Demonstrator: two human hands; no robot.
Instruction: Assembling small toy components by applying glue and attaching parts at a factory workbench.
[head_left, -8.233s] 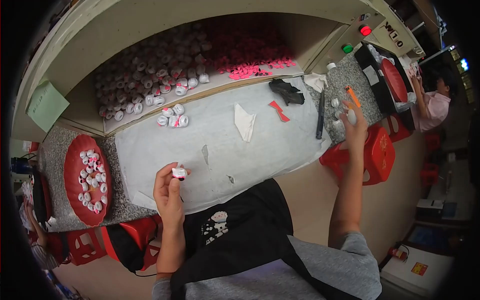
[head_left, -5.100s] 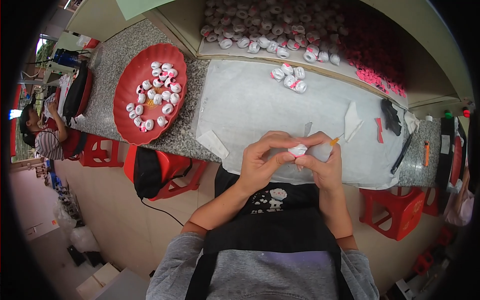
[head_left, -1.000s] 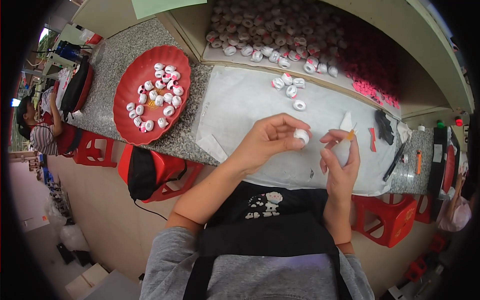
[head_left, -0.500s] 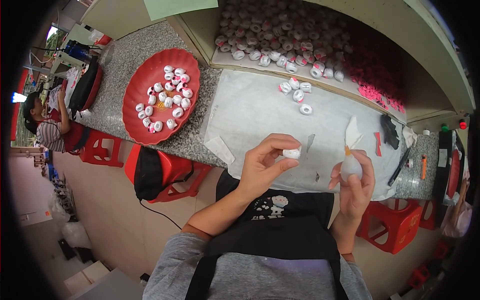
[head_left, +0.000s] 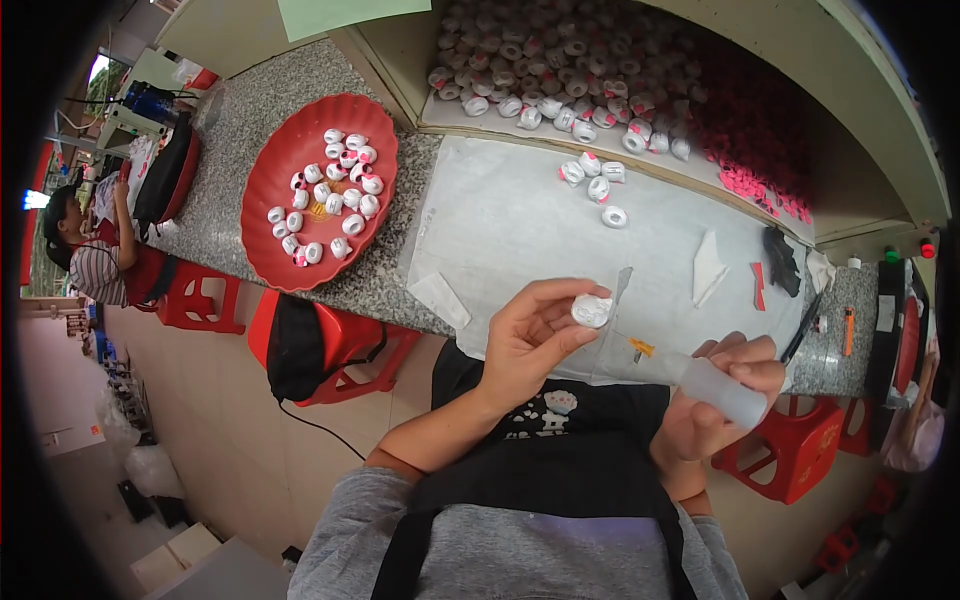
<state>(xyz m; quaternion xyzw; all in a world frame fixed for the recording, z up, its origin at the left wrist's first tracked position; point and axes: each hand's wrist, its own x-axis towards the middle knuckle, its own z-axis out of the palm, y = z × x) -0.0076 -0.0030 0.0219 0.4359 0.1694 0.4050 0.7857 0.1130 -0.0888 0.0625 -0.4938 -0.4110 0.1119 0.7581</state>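
Note:
My left hand pinches a small round white piece between thumb and fingertips above the sheet. To its right, my right hand is wrapped round a translucent white squeeze bottle. The bottle lies tilted in the grip, and its yellow tip points left toward the white piece, with a gap between them. Several similar white pieces with pink parts lie on the white paper sheet beyond my hands.
A red scalloped dish with several white-and-pink pieces stands on the granite counter at left. Behind the sheet, a shelf holds heaps of white pieces and small pink pieces. Scraps, a black cloth and red stools are at right. Another person sits far left.
The squeeze bottle has tipped from upright-looking to slanted, its tip now toward my left hand and away from the folded white paper. The white piece has turned to show its round face.

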